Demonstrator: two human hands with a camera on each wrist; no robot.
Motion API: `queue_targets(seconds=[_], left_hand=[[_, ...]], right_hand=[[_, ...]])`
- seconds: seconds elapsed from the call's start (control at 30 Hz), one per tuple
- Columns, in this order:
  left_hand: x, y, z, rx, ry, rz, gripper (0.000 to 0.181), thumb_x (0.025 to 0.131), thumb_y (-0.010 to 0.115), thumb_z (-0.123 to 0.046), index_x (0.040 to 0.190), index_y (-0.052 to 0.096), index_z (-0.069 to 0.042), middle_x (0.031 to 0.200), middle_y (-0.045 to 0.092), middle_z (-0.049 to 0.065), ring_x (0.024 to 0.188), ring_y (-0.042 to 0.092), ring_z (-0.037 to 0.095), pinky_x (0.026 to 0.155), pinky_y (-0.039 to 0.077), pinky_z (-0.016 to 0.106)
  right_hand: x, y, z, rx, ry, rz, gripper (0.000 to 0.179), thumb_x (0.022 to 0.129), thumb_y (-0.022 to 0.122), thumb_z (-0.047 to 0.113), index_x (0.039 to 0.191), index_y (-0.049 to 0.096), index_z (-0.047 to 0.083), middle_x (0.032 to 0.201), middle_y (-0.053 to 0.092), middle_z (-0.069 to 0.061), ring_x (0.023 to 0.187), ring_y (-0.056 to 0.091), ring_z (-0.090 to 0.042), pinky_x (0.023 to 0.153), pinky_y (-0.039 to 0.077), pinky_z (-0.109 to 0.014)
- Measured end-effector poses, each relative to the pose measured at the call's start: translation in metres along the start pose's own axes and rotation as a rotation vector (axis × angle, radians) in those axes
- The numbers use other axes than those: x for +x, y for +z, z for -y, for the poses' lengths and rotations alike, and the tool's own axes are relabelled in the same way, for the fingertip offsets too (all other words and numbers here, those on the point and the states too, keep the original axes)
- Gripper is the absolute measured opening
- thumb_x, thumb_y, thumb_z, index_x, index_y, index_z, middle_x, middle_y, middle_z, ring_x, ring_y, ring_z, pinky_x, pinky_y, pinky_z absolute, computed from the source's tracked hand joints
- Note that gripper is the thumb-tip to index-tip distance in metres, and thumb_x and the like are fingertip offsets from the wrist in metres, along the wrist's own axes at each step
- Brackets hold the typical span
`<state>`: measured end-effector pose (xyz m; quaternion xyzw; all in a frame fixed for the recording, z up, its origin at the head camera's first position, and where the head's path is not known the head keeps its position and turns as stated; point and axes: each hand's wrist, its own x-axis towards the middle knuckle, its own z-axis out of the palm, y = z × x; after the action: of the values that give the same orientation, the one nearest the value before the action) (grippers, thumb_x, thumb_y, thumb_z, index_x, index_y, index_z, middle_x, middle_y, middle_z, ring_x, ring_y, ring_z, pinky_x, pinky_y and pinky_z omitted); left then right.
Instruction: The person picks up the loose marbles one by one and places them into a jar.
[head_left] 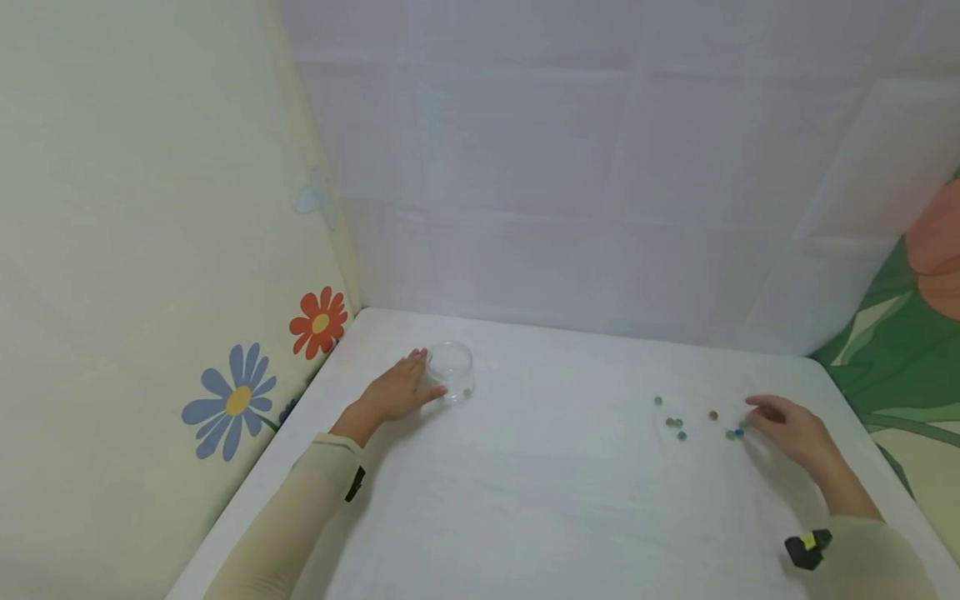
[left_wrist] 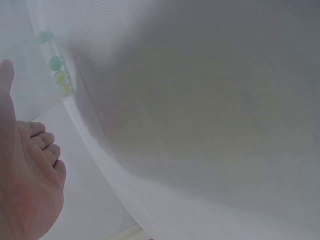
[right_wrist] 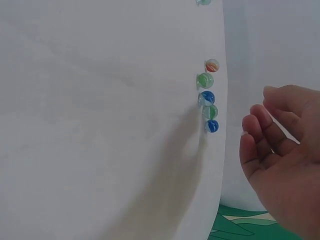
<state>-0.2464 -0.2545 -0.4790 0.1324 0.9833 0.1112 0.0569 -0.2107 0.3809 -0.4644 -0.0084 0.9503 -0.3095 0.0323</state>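
A clear round jar (head_left: 451, 375) stands at the left of the table with my left hand (head_left: 397, 389) against its left side. The thumb lies near its front and the other fingers point along the far side. Several green and yellow marbles (left_wrist: 56, 63) show low in the jar in the left wrist view. At the right, my right hand (head_left: 791, 433) hovers beside a loose group of marbles, its fingers loosely bent and nothing visible between them. Nearest to those fingertips are a blue marble (head_left: 739, 432) and a green marble (head_left: 731, 435).
More marbles lie left of the right hand, among them a brown-orange marble (head_left: 713, 415), a lone green marble (head_left: 658, 401) and a blue marble (head_left: 682, 436). White cloth covers the table (head_left: 540, 483). A pale cloth wall (head_left: 562, 167) rises behind it, with flower-printed cloth on both sides.
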Motion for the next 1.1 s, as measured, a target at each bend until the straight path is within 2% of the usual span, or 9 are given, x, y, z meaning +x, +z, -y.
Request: queue_targets(seconds=[0.27, 0.47, 0.67, 0.9, 1.1], left_hand=[[0.0, -0.001, 0.0, -0.012, 0.002, -0.006, 0.098, 0.1, 0.042, -0.067, 0.159, 0.016, 0.006, 0.167, 0.016, 0.02, 0.155, 0.014, 0.036, 0.125, 0.017, 0.05], [0.0, 0.0, 0.001, -0.017, -0.009, -0.003, 0.098, 0.099, 0.043, -0.068, 0.16, 0.015, 0.004, 0.168, 0.015, 0.018, 0.156, 0.013, 0.035, 0.125, 0.017, 0.049], [0.0, 0.0, 0.001, -0.033, -0.016, -0.001, 0.099, 0.099, 0.043, -0.069, 0.16, 0.014, 0.004, 0.168, 0.015, 0.019, 0.155, 0.014, 0.037, 0.125, 0.018, 0.051], [0.0, -0.001, -0.001, -0.026, -0.023, 0.007, 0.098, 0.099, 0.044, -0.067, 0.16, 0.015, 0.004, 0.168, 0.015, 0.019, 0.155, 0.014, 0.036, 0.125, 0.018, 0.051], [-0.001, -0.003, -0.003, -0.019, -0.026, 0.01, 0.097, 0.099, 0.046, -0.065, 0.16, 0.015, 0.005, 0.168, 0.016, 0.02, 0.155, 0.014, 0.036, 0.125, 0.018, 0.05]], right_hand=[[0.003, -0.003, -0.013, -0.05, 0.003, 0.031, 0.046, 0.103, 0.054, 0.016, 0.139, 0.046, -0.011, 0.124, 0.054, -0.039, 0.113, 0.052, -0.054, 0.084, 0.052, -0.059], [0.009, -0.001, -0.027, -0.084, 0.022, 0.047, 0.047, 0.102, 0.056, 0.015, 0.138, 0.045, -0.013, 0.119, 0.056, -0.038, 0.107, 0.055, -0.052, 0.077, 0.054, -0.052], [0.014, 0.0, -0.035, -0.084, 0.048, 0.048, 0.047, 0.102, 0.055, 0.015, 0.138, 0.044, -0.013, 0.119, 0.054, -0.038, 0.107, 0.054, -0.052, 0.083, 0.051, -0.058], [0.026, 0.009, -0.042, -0.051, 0.17, 0.051, 0.049, 0.101, 0.056, 0.012, 0.141, 0.042, -0.011, 0.121, 0.051, -0.036, 0.11, 0.051, -0.049, 0.092, 0.046, -0.061], [0.033, 0.015, -0.042, -0.069, 0.186, 0.027, 0.048, 0.099, 0.057, 0.008, 0.141, 0.044, -0.011, 0.121, 0.051, -0.035, 0.11, 0.051, -0.05, 0.094, 0.045, -0.062]])
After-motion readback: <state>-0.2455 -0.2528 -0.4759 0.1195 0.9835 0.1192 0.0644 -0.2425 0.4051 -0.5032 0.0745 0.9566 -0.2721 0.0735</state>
